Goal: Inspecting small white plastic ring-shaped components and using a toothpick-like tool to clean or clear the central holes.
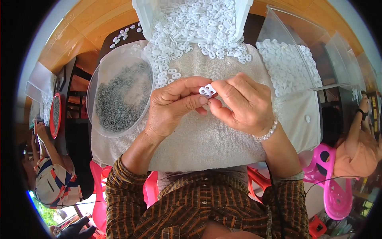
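Dark brown tabletop shows around the edges of a cream towel spread across most of it. At the far side, a white bin lies with its mouth toward the person, spilling loose pieces onto the towel. To the right, a clear box holds more white pieces; to the left, a round tub carries a bed of small grey screws.

Over the middle of the towel, the left-hand grip is narrow, thumb and forefinger pinching a white piece with several round holes. The right-hand grip comes in close from the other side, fingers against the piece's right edge; whether they pinch it or only press, I cannot tell.

The piece looks like hard plastic, so it should be very light, stiff and rather slick, hardly fragile under finger pressure. Its small size probably makes it easy to drop or twist. The outer rim seems the best place to hold it, with thumb and forefinger opposed and the holes left uncovered.
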`<state>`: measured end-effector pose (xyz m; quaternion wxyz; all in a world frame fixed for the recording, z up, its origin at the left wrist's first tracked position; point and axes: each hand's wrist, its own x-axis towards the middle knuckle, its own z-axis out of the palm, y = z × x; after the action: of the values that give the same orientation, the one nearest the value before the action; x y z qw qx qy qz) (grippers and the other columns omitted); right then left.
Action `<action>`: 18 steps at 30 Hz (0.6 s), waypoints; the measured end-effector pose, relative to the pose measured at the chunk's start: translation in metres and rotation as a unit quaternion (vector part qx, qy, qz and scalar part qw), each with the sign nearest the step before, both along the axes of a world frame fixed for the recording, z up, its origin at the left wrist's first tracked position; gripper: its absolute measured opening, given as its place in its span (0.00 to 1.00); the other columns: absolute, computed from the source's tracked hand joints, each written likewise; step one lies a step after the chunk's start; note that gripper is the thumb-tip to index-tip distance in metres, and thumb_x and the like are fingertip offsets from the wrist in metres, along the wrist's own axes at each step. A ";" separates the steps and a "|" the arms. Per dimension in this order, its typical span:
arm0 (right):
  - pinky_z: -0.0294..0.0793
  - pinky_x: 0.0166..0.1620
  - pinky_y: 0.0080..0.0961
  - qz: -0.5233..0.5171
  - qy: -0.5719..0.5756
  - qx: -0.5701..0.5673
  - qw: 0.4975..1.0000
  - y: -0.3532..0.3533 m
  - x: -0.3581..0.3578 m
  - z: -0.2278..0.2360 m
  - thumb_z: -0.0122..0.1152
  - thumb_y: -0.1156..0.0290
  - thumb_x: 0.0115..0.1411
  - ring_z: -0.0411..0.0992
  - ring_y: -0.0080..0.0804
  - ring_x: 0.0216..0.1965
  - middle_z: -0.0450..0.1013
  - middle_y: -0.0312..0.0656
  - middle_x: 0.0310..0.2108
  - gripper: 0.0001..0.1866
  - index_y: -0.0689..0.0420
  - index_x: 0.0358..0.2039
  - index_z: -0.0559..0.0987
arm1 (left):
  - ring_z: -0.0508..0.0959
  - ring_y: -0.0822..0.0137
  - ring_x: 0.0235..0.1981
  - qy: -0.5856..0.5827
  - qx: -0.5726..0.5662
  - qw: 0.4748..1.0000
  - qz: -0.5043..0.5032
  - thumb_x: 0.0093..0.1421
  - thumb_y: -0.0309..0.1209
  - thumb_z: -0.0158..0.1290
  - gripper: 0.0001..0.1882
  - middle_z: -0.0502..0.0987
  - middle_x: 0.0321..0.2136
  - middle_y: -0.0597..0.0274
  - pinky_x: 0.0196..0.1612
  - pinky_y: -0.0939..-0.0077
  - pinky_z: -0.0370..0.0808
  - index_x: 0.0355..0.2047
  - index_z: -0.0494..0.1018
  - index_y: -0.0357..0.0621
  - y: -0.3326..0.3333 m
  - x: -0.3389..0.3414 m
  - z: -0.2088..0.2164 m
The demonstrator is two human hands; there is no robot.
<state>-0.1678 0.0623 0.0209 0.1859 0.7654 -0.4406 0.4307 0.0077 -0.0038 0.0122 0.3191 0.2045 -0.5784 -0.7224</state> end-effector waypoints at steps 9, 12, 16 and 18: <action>0.66 0.19 0.19 -0.027 0.015 0.006 0.999 0.000 -0.001 -0.003 0.65 0.76 0.36 0.66 0.24 0.18 0.68 0.33 0.21 0.16 0.59 0.30 0.75 | 0.78 0.69 0.36 -0.009 -0.018 1.000 0.013 0.59 0.20 0.48 0.14 0.77 0.37 0.56 0.38 0.77 0.78 0.47 0.70 0.36 0.002 -0.003 -0.003; 0.66 0.19 0.19 -0.041 0.020 -0.002 0.999 0.001 0.001 -0.002 0.65 0.76 0.36 0.66 0.23 0.18 0.68 0.33 0.21 0.15 0.59 0.29 0.75 | 0.78 0.69 0.35 -0.001 -0.019 1.000 0.015 0.60 0.20 0.47 0.14 0.77 0.36 0.56 0.38 0.78 0.78 0.47 0.70 0.36 0.004 -0.004 -0.002; 0.66 0.19 0.19 -0.044 0.023 -0.019 0.999 -0.001 0.001 -0.004 0.64 0.77 0.36 0.66 0.23 0.18 0.67 0.33 0.21 0.15 0.60 0.29 0.75 | 0.77 0.70 0.34 -0.001 -0.038 0.999 0.021 0.60 0.20 0.47 0.14 0.76 0.36 0.57 0.38 0.78 0.78 0.47 0.70 0.36 0.005 -0.005 -0.004; 0.67 0.19 0.18 -0.051 0.031 -0.023 0.998 -0.001 0.002 -0.006 0.65 0.74 0.37 0.67 0.23 0.20 0.65 0.33 0.21 0.15 0.60 0.29 0.75 | 0.77 0.70 0.34 0.002 -0.045 0.999 0.023 0.60 0.20 0.47 0.14 0.76 0.36 0.57 0.38 0.78 0.78 0.47 0.70 0.35 0.006 -0.005 -0.005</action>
<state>-0.1663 0.0615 0.0153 0.2383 0.7508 -0.4629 0.4065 0.0029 0.0018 0.0076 0.3455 0.2014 -0.6049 -0.6886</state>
